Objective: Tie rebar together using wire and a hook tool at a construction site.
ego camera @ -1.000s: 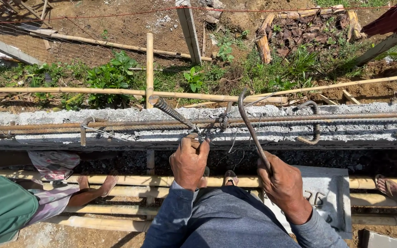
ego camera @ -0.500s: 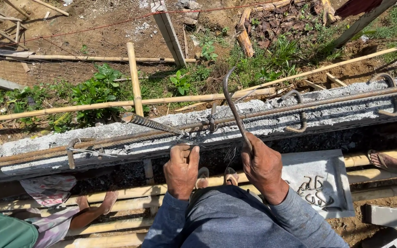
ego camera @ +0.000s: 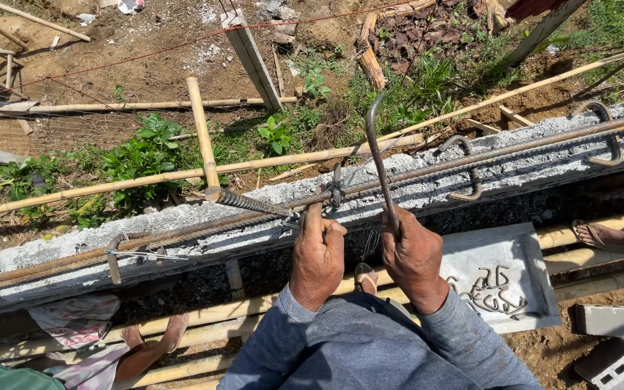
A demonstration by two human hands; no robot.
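My right hand (ego camera: 414,253) grips the lower end of a curved steel rod (ego camera: 378,155) that rises over the concrete wall top (ego camera: 182,220). My left hand (ego camera: 317,253) is closed on a ribbed steel bar (ego camera: 248,203) that sticks out to the left, close to a wire tie (ego camera: 336,191) on the long rebar (ego camera: 514,149) running along the wall. Both hands sit side by side just below the wall's near edge. Bent hook-shaped stirrups (ego camera: 466,167) hang over the rebar to the right.
Bamboo poles (ego camera: 204,130) form a scaffold on both sides of the wall. A grey tray (ego camera: 514,253) with bent steel hooks rests at right. Another person's arm (ego camera: 154,348) shows below left, a sandalled foot (ego camera: 592,232) at right. Concrete blocks (ego camera: 610,321) lie at lower right.
The view has swung so the wall now slants up to the right. My two hands have come closer together, and the curved rod stands more upright.
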